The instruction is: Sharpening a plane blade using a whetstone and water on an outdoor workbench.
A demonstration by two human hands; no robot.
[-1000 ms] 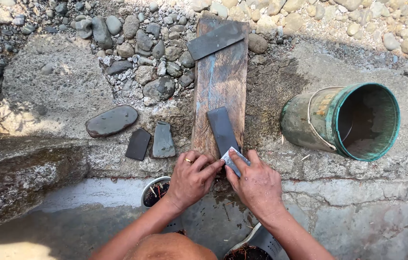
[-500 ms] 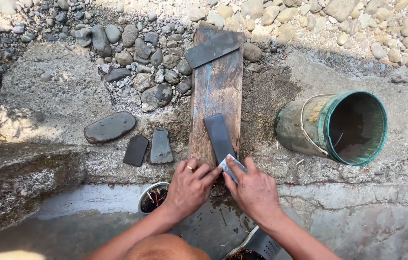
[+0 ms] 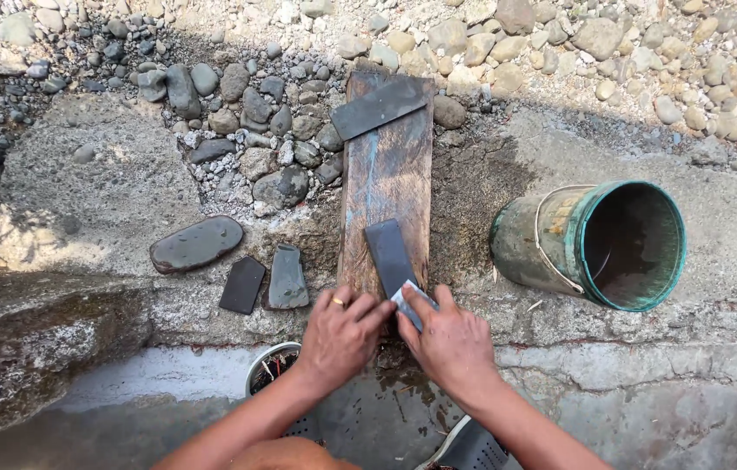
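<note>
Blade (image 3: 407,301), a small pale metal piece, lies flat on the near end of a dark whetstone (image 3: 388,254), which sits on a wet wooden plank (image 3: 386,178) set on the concrete ground (image 3: 107,187).

Head view: the left hand (image 3: 340,335), a ring on one finger, presses its fingertips on the blade's left edge; the right hand (image 3: 449,338) pins it from the right, fingers flat on top. Each grip is pressed together on the blade, with most of the metal hidden beneath. To hone well, I judge the blade should stay at a steady low angle, with even pressure and both hands moving as one along the stone. A green bucket (image 3: 596,244) lies tipped over well to the right; spare stones (image 3: 264,280) rest left of the plank.
</note>
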